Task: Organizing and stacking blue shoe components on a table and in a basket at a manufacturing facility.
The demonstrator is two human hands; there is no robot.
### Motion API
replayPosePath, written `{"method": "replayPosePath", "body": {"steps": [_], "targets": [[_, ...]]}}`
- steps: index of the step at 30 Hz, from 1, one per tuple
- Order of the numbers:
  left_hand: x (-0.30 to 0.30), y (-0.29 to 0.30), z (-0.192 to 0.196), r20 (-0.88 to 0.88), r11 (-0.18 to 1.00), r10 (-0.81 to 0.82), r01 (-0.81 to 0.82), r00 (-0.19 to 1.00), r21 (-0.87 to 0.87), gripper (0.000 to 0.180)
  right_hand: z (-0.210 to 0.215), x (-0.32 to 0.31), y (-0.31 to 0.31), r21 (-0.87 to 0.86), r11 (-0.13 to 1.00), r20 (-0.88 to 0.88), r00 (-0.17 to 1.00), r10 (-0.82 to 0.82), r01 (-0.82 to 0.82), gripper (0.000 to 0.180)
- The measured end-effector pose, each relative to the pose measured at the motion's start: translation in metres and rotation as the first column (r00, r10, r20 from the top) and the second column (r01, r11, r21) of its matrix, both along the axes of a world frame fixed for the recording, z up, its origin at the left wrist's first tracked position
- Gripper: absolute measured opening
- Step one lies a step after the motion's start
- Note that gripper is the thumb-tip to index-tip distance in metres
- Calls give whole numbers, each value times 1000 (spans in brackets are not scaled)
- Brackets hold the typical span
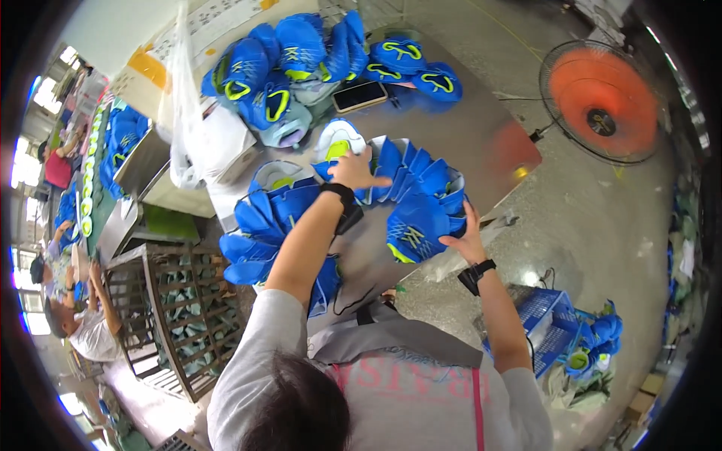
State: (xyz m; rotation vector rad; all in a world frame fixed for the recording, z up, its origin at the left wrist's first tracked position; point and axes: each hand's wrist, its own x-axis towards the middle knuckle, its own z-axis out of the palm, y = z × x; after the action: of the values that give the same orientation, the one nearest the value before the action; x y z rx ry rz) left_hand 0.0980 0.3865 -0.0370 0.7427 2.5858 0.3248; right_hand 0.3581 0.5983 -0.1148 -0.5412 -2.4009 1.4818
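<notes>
Blue shoe uppers with lime-green trim lie fanned in curved rows on a metal table [481, 139]. My left hand [352, 170] is open, fingers spread, over the far part of the row. Its fingertips reach a white-lined upper with a lime patch [338, 143]; whether they press on it I cannot tell. My right hand [468, 239] grips the right edge of the nearest blue shoe upper [416, 228], thumb toward its face. Folded uppers [410, 169] stand between the hands. Another fanned row [259, 225] lies left of my left forearm.
At the table's back are piled shoes [301, 49] and a phone [359, 96]. A plastic bag [183, 113] hangs at left, above a slatted crate [154, 293]. An orange fan [602, 101] stands right; a blue crate [545, 323] is lower right. Other people work far left.
</notes>
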Motion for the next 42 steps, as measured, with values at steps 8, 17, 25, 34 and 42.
{"method": "replayPosePath", "body": {"steps": [8, 17, 25, 34, 42], "targets": [[29, 18, -33, 5, 956, -176, 169, 984, 239, 92, 16, -12, -7, -172, 985, -75, 997, 6, -19, 121], [44, 31, -46, -287, 961, -72, 143, 955, 236, 63, 2, -36, -46, -776, 630, -284, 909, -304, -32, 104], [66, 12, -27, -127, 800, 24, 57, 992, 598, 48, 68, -10, -44, -562, 803, -452, 887, -97, -199, 104], [105, -73, 106, -96, 391, 198, 11, 976, 920, 39, 175, 16, -117, 238, 968, -575, 792, 206, -79, 88], [153, -282, 105, -266, 300, 541, 112, 798, 947, 42, 170, 0, -282, 373, 880, -662, 580, 474, -294, 70]]}}
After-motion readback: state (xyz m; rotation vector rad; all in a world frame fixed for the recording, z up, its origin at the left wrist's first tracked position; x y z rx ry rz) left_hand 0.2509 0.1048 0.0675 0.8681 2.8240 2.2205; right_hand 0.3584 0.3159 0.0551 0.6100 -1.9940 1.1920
